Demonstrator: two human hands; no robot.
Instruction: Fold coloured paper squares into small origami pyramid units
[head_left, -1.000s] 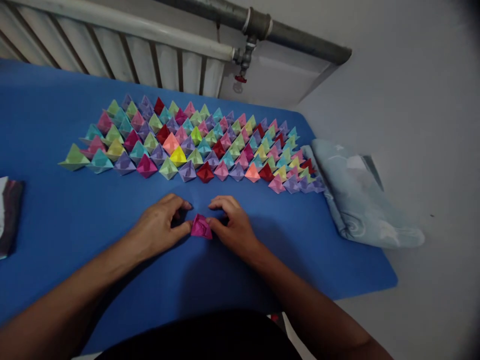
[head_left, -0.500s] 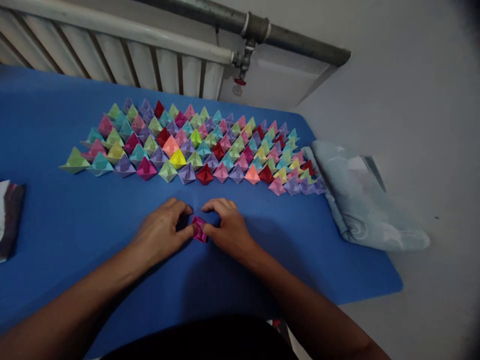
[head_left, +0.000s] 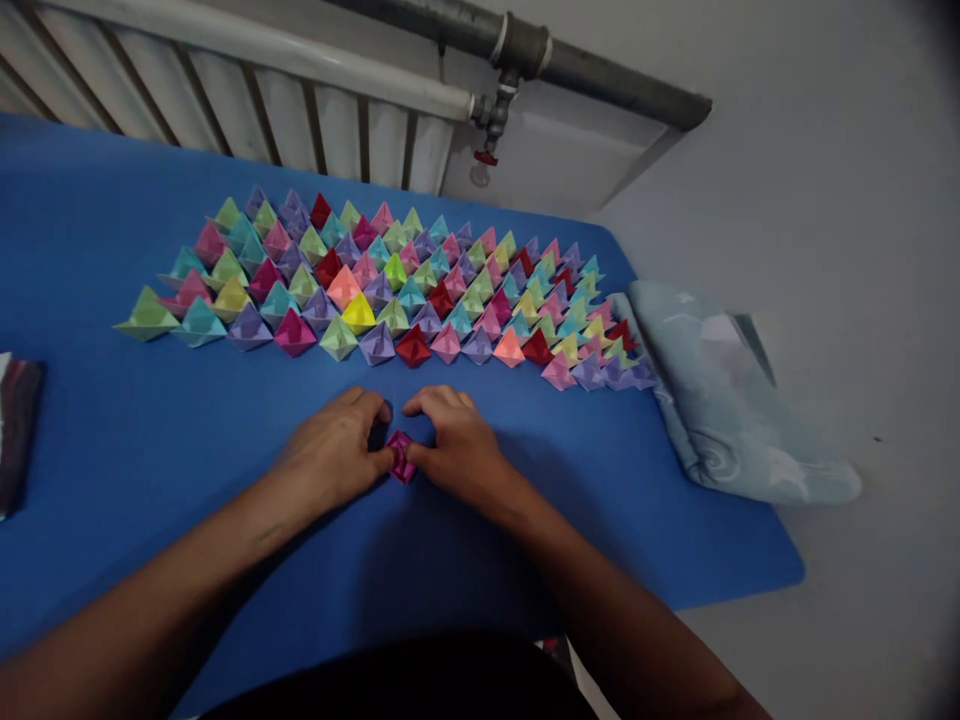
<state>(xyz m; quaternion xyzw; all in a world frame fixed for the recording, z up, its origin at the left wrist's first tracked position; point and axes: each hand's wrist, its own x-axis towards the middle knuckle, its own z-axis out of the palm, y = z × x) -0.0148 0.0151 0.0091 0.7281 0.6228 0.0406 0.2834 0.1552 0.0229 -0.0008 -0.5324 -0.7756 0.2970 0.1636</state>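
Observation:
A small magenta paper boat [head_left: 402, 458] lies low over the blue surface, between my two hands. My left hand [head_left: 336, 448] has its thumb on the boat's left side, its fingers curled above. From the right, the thumb of my right hand [head_left: 459, 450] presses into the boat's folds, with the index finger arched over. What the other fingers do beneath is partly hidden. Beyond the hands stand several rows of folded paper boats in many colours, among them a yellow boat [head_left: 358, 315] and a dark red boat [head_left: 412, 347].
The blue tabletop [head_left: 150, 430] runs up to a white radiator [head_left: 277, 120]. A metal pipe [head_left: 622, 85] with a red-handled valve [head_left: 486, 158] is above. On the right lies a folded pale green cloth [head_left: 720, 400]; a dark and white item [head_left: 21, 430] sits at the left edge.
The magenta boat has turned slightly and shows more of a diamond outline, both thumbs still on it. My hands have shifted very little, and the view has moved slightly.

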